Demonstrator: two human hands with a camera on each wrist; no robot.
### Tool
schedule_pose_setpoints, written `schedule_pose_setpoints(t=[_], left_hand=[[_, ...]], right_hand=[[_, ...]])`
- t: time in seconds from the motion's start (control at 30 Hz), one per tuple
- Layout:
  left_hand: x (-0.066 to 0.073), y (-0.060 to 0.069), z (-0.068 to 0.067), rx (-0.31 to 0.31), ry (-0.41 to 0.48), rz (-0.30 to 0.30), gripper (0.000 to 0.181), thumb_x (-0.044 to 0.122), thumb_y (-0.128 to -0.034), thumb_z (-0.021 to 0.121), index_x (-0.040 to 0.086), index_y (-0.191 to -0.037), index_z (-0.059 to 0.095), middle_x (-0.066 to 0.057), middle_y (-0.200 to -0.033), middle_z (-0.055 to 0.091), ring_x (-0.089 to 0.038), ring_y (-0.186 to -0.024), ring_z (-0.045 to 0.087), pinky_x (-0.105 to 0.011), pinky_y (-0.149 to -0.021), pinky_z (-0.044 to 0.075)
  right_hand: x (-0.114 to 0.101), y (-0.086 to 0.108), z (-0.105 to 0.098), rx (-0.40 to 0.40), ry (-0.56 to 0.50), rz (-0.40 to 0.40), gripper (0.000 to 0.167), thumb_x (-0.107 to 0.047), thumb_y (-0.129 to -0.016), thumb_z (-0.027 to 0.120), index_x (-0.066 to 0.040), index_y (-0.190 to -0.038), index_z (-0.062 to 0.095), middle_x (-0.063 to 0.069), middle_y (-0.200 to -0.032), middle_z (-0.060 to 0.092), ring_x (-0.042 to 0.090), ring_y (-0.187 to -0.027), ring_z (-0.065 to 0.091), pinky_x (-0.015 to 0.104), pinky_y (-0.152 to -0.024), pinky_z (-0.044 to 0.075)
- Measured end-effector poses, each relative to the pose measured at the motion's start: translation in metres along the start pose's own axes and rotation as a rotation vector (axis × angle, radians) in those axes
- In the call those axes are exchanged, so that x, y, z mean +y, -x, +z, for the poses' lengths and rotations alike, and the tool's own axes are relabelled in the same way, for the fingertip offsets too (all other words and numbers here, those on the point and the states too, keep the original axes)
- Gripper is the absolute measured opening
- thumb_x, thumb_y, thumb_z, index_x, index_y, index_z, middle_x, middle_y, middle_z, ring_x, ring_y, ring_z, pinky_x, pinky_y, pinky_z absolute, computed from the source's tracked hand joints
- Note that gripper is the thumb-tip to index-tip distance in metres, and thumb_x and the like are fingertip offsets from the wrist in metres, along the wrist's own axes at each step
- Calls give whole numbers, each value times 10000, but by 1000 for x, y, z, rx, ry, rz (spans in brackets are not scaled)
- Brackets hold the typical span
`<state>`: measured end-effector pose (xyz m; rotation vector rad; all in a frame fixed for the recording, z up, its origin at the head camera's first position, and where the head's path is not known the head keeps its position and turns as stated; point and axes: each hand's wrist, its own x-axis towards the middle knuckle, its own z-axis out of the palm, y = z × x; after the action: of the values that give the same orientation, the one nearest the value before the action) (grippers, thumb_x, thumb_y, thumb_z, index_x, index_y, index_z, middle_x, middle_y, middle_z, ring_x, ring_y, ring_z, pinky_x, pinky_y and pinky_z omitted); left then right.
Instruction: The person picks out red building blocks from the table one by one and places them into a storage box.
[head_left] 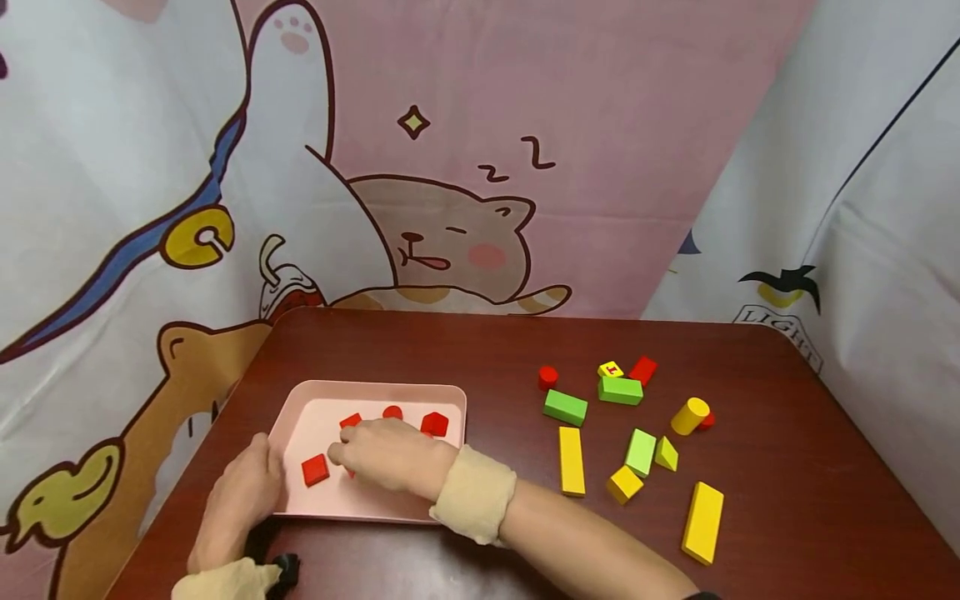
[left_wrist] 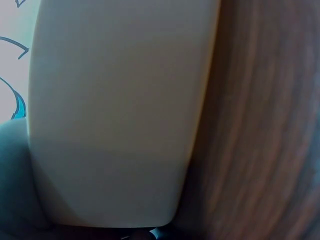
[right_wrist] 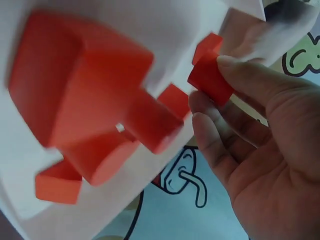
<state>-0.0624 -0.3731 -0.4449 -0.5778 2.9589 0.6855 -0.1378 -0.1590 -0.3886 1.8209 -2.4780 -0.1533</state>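
Right hand pinches a red cylinder over the pink tray

The red cylinder (right_wrist: 211, 77) is short, smooth and evenly coloured, with a flat round end; it sits tilted in the grasp. It is over the pale pink tray (head_left: 322, 408), a shallow, round-cornered one on the dark brown table (head_left: 495, 350); whether it touches the tray's floor cannot be told. Around it in the tray are more plain red blocks, among them a square block (head_left: 315, 470), a pointed-top block (head_left: 435, 424) and a round piece (head_left: 392, 412).

The right hand (head_left: 390, 454) reaches in from the lower right, back upward, forearm slanting across the tray's near right corner. Its thumb and fingertips are closed on the cylinder, the remaining fingers bent loosely below. The left hand (head_left: 247, 485) lies against the tray's left side; whether it grips the rim or merely rests there cannot be told.
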Motion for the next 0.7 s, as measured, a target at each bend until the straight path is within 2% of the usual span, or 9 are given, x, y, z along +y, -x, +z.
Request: schedule_pose_setpoints(t=[0.23,0.47,0.7], left_hand=[[2,-1,-2,-24,-3,-18,207,169,-1006,358,-29,-1034,412,-228,-857,528,-402,-771,560,-520,-652,402],[3,0,2,-5,7,13,206,168,-1007,365,-29,-1030,421,-215,-837,532,-362,-724,553,-498,-628,411],[3,0,1,-16,4,-11,209,173,-1012,361,-27,-1045,414,-221,-864,530,-356,-743,545,-496,-645,407]], right_hand=[[2,-8,-3,43,34,-8,132,-124,-888,649,-214,-981,626,-74,-866,568,85,-760,565,206,-607,440],[1,-14,6,-22,5,1,142,-138,-874,683,-222,-978,637,-76,-857,564,69,-727,555,208,-580,433],[-1,-19,7,-60,-6,13,132,-132,-862,690,-224,-931,626,-89,-832,549,64,-712,537,224,-554,421]])
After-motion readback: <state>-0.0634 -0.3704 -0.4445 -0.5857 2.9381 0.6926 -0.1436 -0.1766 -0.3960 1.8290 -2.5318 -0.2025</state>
